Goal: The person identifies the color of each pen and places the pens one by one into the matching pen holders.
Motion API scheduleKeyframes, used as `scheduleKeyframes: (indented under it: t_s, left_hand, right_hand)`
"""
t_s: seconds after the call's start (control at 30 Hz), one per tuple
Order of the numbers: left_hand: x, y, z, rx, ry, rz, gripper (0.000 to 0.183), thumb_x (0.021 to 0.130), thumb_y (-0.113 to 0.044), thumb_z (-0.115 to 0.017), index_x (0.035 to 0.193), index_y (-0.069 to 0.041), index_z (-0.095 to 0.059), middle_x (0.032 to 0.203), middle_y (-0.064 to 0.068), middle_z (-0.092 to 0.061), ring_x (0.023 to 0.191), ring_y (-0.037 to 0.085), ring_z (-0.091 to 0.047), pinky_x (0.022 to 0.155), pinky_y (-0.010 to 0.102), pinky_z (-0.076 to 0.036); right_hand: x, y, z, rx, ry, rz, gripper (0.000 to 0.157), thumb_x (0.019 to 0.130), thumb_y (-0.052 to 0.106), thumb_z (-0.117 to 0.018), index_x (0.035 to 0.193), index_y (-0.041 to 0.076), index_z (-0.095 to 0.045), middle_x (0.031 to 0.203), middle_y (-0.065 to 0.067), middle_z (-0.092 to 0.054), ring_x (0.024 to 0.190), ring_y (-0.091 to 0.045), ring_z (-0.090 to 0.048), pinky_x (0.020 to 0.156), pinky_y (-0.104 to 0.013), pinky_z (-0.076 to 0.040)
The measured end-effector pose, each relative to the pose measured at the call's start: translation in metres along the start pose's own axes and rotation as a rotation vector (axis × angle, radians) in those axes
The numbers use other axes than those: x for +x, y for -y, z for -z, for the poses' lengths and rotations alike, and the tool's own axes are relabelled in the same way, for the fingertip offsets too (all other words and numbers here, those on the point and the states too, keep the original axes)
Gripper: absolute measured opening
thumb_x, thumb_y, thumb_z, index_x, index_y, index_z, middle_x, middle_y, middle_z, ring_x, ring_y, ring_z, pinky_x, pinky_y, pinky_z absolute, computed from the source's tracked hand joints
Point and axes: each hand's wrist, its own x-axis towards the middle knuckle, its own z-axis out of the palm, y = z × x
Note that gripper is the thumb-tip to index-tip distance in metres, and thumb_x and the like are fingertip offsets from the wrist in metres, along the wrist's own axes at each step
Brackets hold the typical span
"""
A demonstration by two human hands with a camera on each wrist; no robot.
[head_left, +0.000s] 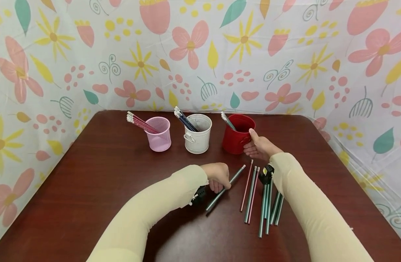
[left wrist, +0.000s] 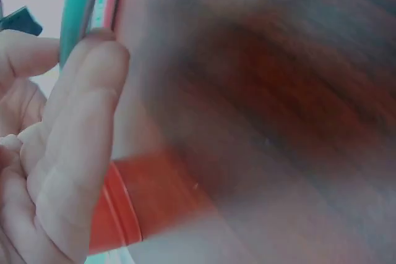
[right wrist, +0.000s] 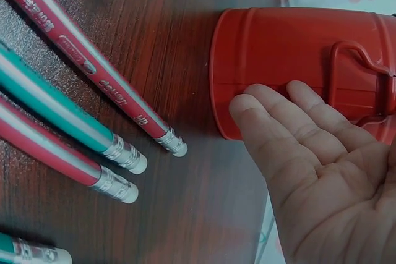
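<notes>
I've got the left hand point(head_left: 217, 177) pinching a green pencil point(head_left: 216, 199), in front of the white cup point(head_left: 198, 142) and the red cup point(head_left: 232, 142). From back here I can't tell if it touches the worktop point(head_left: 89, 189). I've got the right hand point(head_left: 261, 147) with its fingers out straight, touching the red cup's side. More red and green pencils point(head_left: 251, 194) lie loose near the right hand. The pink cup point(head_left: 160, 142) has pencils leaning in it.

Green pencil point(head_left: 234, 176), pinched near mid-length, slanted, white eraser end toward one-thirty, plain end toward seven-thirty, red bucket point(head_left: 234, 140), upright, half past twelve from pencil, glossy, banded, wire side handle near four o'clock.
</notes>
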Motion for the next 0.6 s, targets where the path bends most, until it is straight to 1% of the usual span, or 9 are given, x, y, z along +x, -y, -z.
scheduleKeyframes:
  t_s: [0.13, 0.23, 0.3, 0.33, 0.43, 0.47, 0.53, 0.6]
  left_hand:
    - [-0.01, 0.003, 0.008, -0.122, 0.019, -0.07, 0.015, 0.086, -0.002, -0.062, 0.071, -0.004, -0.062, 0.061, 0.007, -0.063, 0.051, 0.018, -0.061, 0.048, 0.026, -0.052]
    - [-0.013, 0.003, 0.015, -0.213, -0.008, -0.141, 0.007, 0.084, 0.003, -0.064, 0.079, -0.002, -0.062, 0.064, 0.002, -0.062, 0.053, 0.015, -0.06, 0.051, 0.026, -0.053]
    - [-0.015, 0.002, 0.021, -0.266, -0.05, -0.213, 0.007, 0.082, 0.006, -0.065, 0.081, 0.0, -0.062, 0.067, 0.002, -0.063, 0.056, 0.013, -0.062, 0.056, 0.027, -0.055]
    - [-0.016, 0.002, 0.025, -0.287, -0.074, -0.251, 0.008, 0.081, 0.007, -0.065, 0.081, 0.0, -0.061, 0.068, 0.002, -0.064, 0.057, 0.012, -0.062, 0.059, 0.028, -0.056]
    - [-0.023, -0.001, 0.036, -0.326, -0.162, -0.342, 0.009, 0.08, 0.007, -0.067, 0.079, 0.002, -0.06, 0.069, 0.006, -0.066, 0.06, 0.009, -0.061, 0.063, 0.028, -0.056]
    - [-0.025, -0.002, 0.04, -0.33, -0.194, -0.365, 0.009, 0.079, 0.007, -0.068, 0.079, 0.003, -0.06, 0.07, 0.006, -0.067, 0.06, 0.008, -0.06, 0.064, 0.027, -0.056]
    - [-0.029, -0.004, 0.047, -0.339, -0.256, -0.396, 0.008, 0.078, 0.006, -0.069, 0.079, 0.004, -0.062, 0.071, 0.007, -0.068, 0.06, 0.006, -0.058, 0.063, 0.025, -0.055]
    - [-0.033, -0.006, 0.054, -0.345, -0.314, -0.414, 0.008, 0.078, 0.006, -0.07, 0.082, 0.004, -0.063, 0.073, 0.008, -0.068, 0.061, 0.006, -0.058, 0.063, 0.023, -0.054]
  right_hand:
    - [0.001, -0.003, 0.0, 0.009, 0.004, 0.004, 0.083, 0.1, 0.056, -0.018, 0.124, -0.019, -0.045, 0.114, -0.025, -0.06, 0.089, -0.019, -0.063, 0.092, -0.035, -0.049]
    - [0.002, -0.004, 0.0, 0.013, 0.003, 0.005, 0.081, 0.1, 0.055, -0.018, 0.12, -0.018, -0.046, 0.103, -0.018, -0.063, 0.086, -0.018, -0.063, 0.088, -0.033, -0.05]
    - [0.002, -0.003, 0.0, 0.008, 0.004, 0.011, 0.081, 0.1, 0.055, -0.018, 0.12, -0.018, -0.047, 0.102, -0.016, -0.064, 0.087, -0.018, -0.063, 0.088, -0.033, -0.05]
    - [0.001, -0.003, 0.0, 0.005, 0.006, 0.011, 0.083, 0.099, 0.056, -0.017, 0.121, -0.018, -0.047, 0.103, -0.017, -0.063, 0.088, -0.019, -0.063, 0.089, -0.034, -0.05]
    - [0.001, -0.003, 0.001, -0.003, 0.012, 0.011, 0.087, 0.098, 0.059, -0.016, 0.124, -0.019, -0.044, 0.114, -0.028, -0.059, 0.094, -0.023, -0.063, 0.094, -0.037, -0.048]
    - [0.001, -0.003, 0.001, -0.01, 0.017, 0.014, 0.087, 0.098, 0.059, -0.015, 0.126, -0.019, -0.043, 0.12, -0.03, -0.056, 0.096, -0.024, -0.062, 0.095, -0.038, -0.047]
    - [0.001, -0.002, 0.001, -0.014, 0.02, 0.011, 0.088, 0.098, 0.059, -0.015, 0.127, -0.02, -0.042, 0.126, -0.033, -0.051, 0.098, -0.025, -0.061, 0.097, -0.039, -0.046]
    - [0.001, -0.002, 0.001, -0.014, 0.017, 0.011, 0.088, 0.098, 0.059, -0.015, 0.127, -0.019, -0.042, 0.126, -0.033, -0.051, 0.098, -0.026, -0.061, 0.097, -0.039, -0.046]
